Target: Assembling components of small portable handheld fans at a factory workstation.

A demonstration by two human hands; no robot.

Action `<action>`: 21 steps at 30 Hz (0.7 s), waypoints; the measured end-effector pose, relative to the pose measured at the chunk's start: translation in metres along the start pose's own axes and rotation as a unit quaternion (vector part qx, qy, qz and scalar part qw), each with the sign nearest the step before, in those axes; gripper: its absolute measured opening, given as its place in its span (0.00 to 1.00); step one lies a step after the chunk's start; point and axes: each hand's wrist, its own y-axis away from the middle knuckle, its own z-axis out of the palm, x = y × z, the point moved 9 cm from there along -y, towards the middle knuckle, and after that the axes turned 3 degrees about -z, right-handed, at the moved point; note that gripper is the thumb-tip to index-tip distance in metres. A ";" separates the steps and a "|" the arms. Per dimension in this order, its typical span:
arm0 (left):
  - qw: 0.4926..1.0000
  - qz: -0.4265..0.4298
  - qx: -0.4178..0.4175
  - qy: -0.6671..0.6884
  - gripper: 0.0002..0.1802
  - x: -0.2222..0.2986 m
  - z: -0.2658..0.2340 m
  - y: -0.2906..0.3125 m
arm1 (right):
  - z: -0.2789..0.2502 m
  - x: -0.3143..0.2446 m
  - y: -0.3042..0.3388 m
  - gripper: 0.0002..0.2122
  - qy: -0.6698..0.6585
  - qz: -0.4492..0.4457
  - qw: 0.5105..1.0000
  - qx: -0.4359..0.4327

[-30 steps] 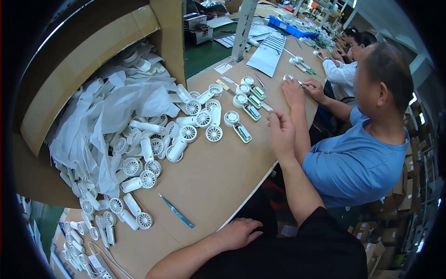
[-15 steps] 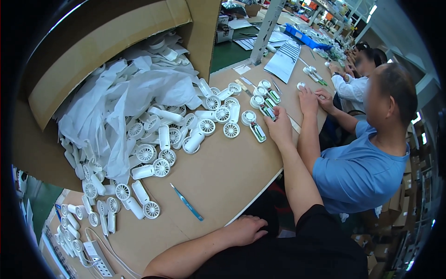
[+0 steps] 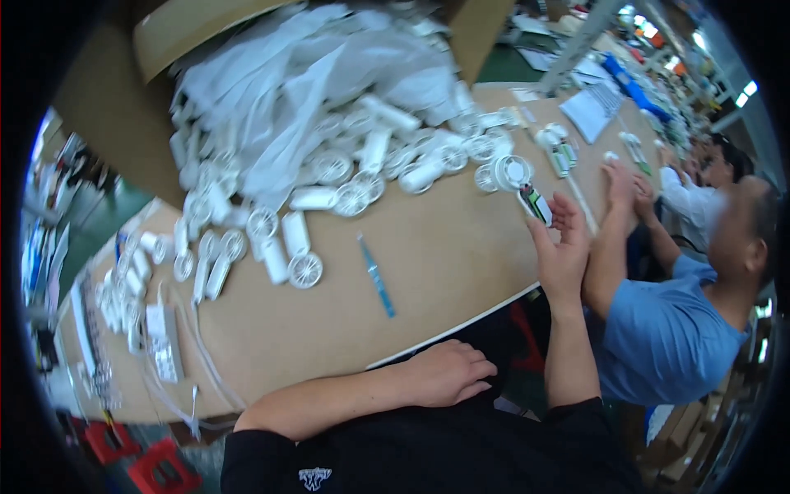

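My right hand (image 3: 564,251) pinches the lower end of a small handheld fan assembly (image 3: 533,202) with thumb and fingers. It has a round white head and a green and white inner part with dark wiring. My left hand (image 3: 448,375) lies with the back up near the table's front edge, fingers extended, holding nothing. Blue tweezers (image 3: 378,277) lie on the table in front of it. Several similar fan assemblies (image 3: 561,152) lie beyond my right hand. White fan housings (image 3: 306,269) with round grilles are strewn to the left and behind.
A large cardboard box (image 3: 103,123) spills housings and white wrapping sheets (image 3: 321,74) onto the table. A white power strip (image 3: 164,342) with cables lies at the left. A co-worker in blue (image 3: 671,329) sits close on my right, arms on the table. A silvery sheet (image 3: 591,114) lies farther back.
My right hand has drawn one fan assembly back from the row, toward me. The view has swung, shifting the scene. My left hand stays near the table edge.
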 end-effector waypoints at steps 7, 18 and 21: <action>0.946 0.003 0.313 -0.089 0.14 0.042 -0.109 0.111 | 0.126 -0.091 0.120 0.25 -0.040 -0.185 0.927 -0.323; 0.835 -0.251 0.438 -0.219 0.26 -0.013 -0.160 0.200 | 0.183 -0.113 0.154 0.25 0.001 -0.332 0.873 -0.358; 0.855 -0.239 0.400 -0.227 0.26 -0.023 -0.156 0.195 | 0.172 -0.119 0.141 0.23 0.034 -0.342 0.877 -0.335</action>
